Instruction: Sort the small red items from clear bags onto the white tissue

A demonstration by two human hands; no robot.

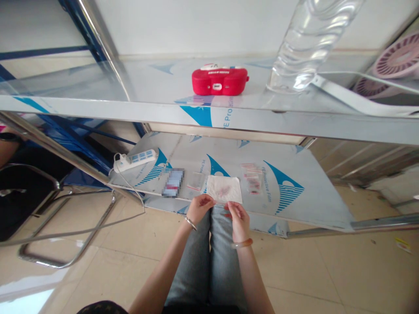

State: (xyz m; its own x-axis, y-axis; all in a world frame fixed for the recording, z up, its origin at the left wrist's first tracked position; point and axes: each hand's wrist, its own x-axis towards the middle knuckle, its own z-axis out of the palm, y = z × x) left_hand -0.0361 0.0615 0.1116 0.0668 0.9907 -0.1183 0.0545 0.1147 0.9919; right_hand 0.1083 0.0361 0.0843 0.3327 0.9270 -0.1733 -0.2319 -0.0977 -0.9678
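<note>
My left hand (200, 206) and my right hand (238, 218) are held close together at the near edge of the low metal shelf (294, 205), above my knees. Their fingers are curled as if pinching something small; what it is cannot be made out. Just beyond them a white tissue (224, 189) with reddish bits on it lies flat on the shelf. To its left are a small clear bag (195, 181) and a blurred flat item (173, 183). To its right lie small clear bags with red contents (252, 179).
A white power strip (134, 159) with its cord sits at the shelf's left end. On the upper shelf (163, 109) stand a red case (219, 81), a clear water bottle (307, 39) and a pink fan (396, 56). A metal-framed chair (39, 209) stands at the left on the tiled floor.
</note>
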